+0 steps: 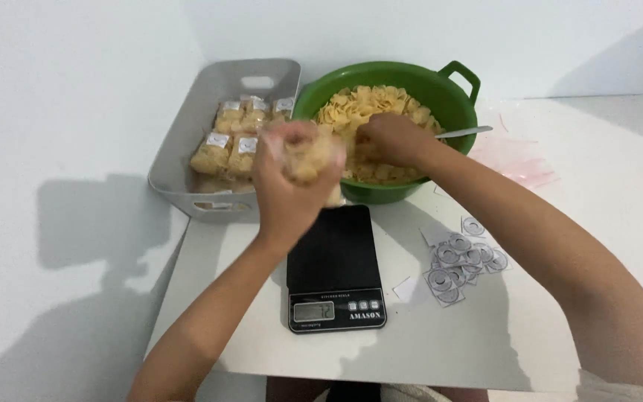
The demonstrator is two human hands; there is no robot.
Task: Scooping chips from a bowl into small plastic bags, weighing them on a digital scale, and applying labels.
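Observation:
My left hand [286, 186] is raised above the black kitchen scale [334, 260] and grips a small clear bag of yellow chips [308, 158]. My right hand [392, 140] reaches into the green basin [452, 93], fingers closed among the yellow chips [370, 104] heaped inside. The scale lies flat on the white table [381, 342], directly in front of the basin.
A grey tray [191, 119] at the back left holds several filled, labelled chip bags [236, 138]. A metal spoon handle [464, 132] sticks out of the basin. Round white stickers [461, 260] lie right of the scale, and empty clear bags [519, 156] lie behind them.

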